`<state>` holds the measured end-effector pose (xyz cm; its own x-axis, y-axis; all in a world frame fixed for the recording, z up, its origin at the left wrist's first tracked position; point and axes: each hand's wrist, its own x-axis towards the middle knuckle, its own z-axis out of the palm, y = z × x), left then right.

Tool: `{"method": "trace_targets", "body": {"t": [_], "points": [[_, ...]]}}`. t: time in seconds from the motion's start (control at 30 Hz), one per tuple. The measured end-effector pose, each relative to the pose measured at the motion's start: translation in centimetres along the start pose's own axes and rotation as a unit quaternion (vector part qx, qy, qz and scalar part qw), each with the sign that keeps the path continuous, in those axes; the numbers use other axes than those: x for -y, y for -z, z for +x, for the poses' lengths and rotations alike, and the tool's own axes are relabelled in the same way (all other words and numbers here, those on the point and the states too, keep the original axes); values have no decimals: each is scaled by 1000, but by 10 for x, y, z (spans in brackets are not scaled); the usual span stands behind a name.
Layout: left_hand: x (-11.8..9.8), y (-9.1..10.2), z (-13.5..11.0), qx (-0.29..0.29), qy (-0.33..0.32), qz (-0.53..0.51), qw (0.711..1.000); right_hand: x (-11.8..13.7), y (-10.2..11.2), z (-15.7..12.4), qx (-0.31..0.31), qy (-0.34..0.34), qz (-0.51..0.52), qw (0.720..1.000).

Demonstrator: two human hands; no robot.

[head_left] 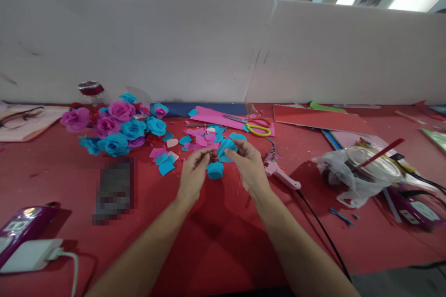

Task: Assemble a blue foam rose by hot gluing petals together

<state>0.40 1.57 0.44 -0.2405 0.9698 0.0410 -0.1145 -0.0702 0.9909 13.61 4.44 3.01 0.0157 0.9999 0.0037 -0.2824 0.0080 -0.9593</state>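
Note:
Between the thumb and fingers of my right hand (251,165) is a blue paper petal (227,149), slightly curved. My left hand (192,172) is closed in a pinch just left of it; what lies in its fingertips is too small to make out. Another blue petal (215,171) shows between the hands, and I cannot tell whether it is joined to the held one. Loose pink paper petals (204,140) and blue petals (166,165) lie scattered beyond and left of my hands. A pink glue gun (284,177) rests just right of my right hand.
Finished paper roses (120,127) in pink and blue stand at the left. Yellow-and-red-handled scissors (258,127) lie on pink paper (216,117). A plastic bag with a tub (372,164) sits right. Purple power strips (413,209) and a white charger (31,255) flank the red table (216,250).

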Motion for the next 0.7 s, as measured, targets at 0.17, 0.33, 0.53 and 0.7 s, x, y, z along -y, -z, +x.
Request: {"method": "trace_targets", "body": {"t": [0.17,0.33,0.53,0.7], "points": [[-5,6,8,88,226,-190,951,5,-1,-4,69,-10,-15,997],[-8,9,6,109,264,-233,929,7,0,-5,97,0,-25,995],[-12,9,6,117,259,-251,925,8,2,-4,112,20,-45,993],[-12,11,7,138,257,-241,926,11,2,-5,117,8,-31,993]]}}
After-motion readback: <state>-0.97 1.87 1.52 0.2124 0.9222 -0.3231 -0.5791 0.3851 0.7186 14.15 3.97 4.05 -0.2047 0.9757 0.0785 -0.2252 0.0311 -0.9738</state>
